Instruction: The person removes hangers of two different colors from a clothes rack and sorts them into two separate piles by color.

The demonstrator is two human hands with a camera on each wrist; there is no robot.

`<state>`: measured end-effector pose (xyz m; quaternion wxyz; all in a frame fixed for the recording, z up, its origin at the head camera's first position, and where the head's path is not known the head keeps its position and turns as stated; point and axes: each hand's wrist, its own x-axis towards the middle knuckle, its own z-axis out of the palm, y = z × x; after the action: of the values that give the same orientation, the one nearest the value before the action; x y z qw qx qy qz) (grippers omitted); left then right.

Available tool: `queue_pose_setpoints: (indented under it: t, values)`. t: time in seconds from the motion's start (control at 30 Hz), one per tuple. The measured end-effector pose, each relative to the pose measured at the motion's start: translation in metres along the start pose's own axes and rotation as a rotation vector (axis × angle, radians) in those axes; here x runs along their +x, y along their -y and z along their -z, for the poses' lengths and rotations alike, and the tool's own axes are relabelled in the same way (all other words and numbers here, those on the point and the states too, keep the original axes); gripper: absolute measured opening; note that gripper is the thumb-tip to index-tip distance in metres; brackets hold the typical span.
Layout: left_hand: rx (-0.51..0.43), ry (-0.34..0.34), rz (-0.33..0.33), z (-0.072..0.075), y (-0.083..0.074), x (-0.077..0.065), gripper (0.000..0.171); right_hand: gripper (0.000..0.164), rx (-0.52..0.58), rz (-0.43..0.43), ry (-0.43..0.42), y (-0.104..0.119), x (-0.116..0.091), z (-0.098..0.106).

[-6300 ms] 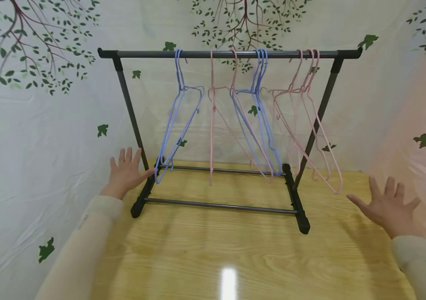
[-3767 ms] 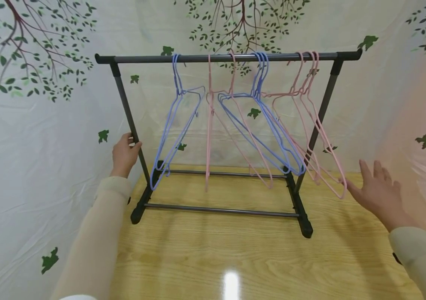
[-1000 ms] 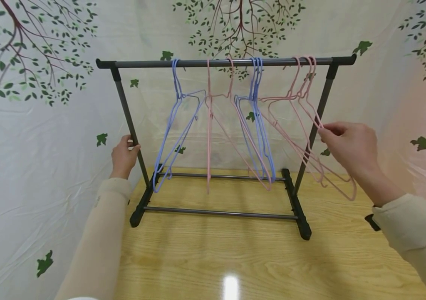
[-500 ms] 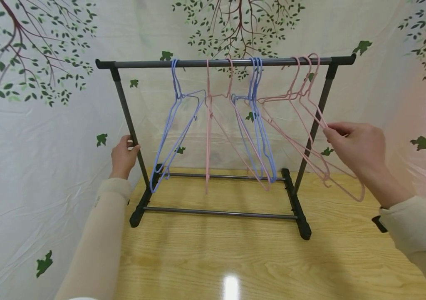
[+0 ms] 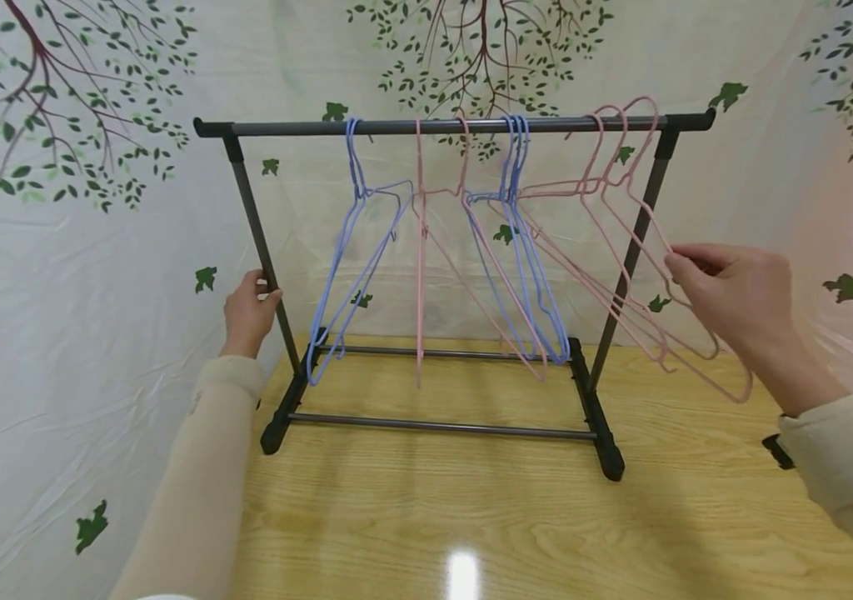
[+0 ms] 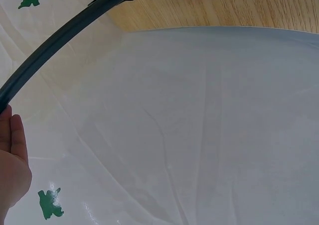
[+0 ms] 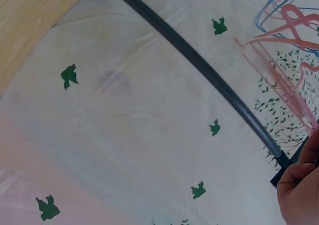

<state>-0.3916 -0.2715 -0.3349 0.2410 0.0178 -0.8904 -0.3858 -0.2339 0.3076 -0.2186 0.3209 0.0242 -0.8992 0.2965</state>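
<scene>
In the head view my left hand (image 5: 249, 321) grips the left post (image 5: 252, 208) of a dark clothes rack; the left wrist view shows this hand (image 6: 15, 160) at the post's edge. My right hand (image 5: 737, 292) pinches the sloping arm of the rightmost pink hanger (image 5: 655, 218), whose hook rises above the rail (image 5: 291, 129) near its right end. Two more pink hangers beside it hang with tilted hooks. From the right wrist, my hand (image 7: 301, 195) shows at the lower right, with pink hangers (image 7: 296, 31) above it; the pinched spot is hidden there.
Blue hangers (image 5: 336, 258) hang at the left of the rail, and others (image 5: 522, 233) right of centre. A pink pair (image 5: 420, 283) is between them. The rack's feet (image 5: 610, 462) stand on a wood-grain surface (image 5: 426, 500), before a leaf-print cloth backdrop (image 5: 134, 267).
My right hand has gone from open beside the rack to pinching the rightmost pink hanger, drawing it right, and its hook has risen. Earlier my left hand took hold of the post.
</scene>
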Motion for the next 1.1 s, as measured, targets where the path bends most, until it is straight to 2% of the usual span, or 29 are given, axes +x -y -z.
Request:
queue_pose_setpoints:
  t: [0.3,0.67,0.93,1.1]
  values:
    - [0.003,0.008,0.007,0.002,0.0,-0.002,0.045,0.043,0.07,-0.008,-0.007,-0.011,0.002,0.005]
    - [-0.003,0.008,-0.004,0.004,-0.001,-0.002,0.043,0.038,0.086,0.031,0.001,-0.042,-0.005,0.015]
    - [-0.009,0.007,-0.003,0.003,0.001,-0.002,0.044,0.033,0.05,0.064,-0.058,-0.064,-0.015,0.015]
    - [-0.01,0.008,0.003,0.002,0.001,-0.002,0.044,0.032,0.085,0.046,-0.085,-0.076,-0.022,0.019]
